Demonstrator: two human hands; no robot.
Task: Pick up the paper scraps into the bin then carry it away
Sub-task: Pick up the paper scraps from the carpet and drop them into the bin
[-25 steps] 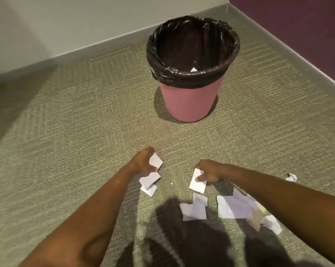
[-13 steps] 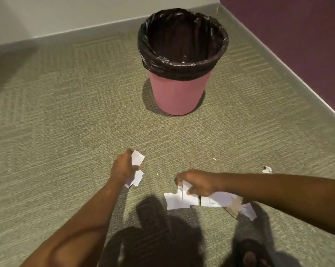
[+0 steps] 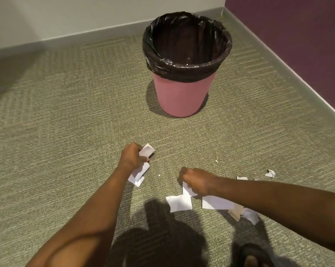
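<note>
A pink bin (image 3: 183, 95) lined with a black bag (image 3: 185, 70) stands upright on the carpet ahead of me, a bit of white paper low inside. My left hand (image 3: 131, 158) is closed on a bunch of white paper scraps (image 3: 141, 170) just above the floor. My right hand (image 3: 196, 182) is closed on a white scrap (image 3: 187, 190) near the floor. More white scraps (image 3: 179, 203) lie on the carpet under and beside my right forearm. A small crumpled scrap (image 3: 270, 173) and a flat one (image 3: 242, 178) lie further right.
Grey-green carpet (image 3: 76, 122) covers the floor. A pale wall with a grey skirting (image 3: 85, 35) runs behind the bin, and a purple wall (image 3: 297, 35) closes the right side, forming a corner. My foot (image 3: 251, 261) shows at the bottom edge.
My right hand has lifted slightly from the scraps on the floor with one piece in its fingers. My left hand keeps its bunch. The view has shifted a little.
</note>
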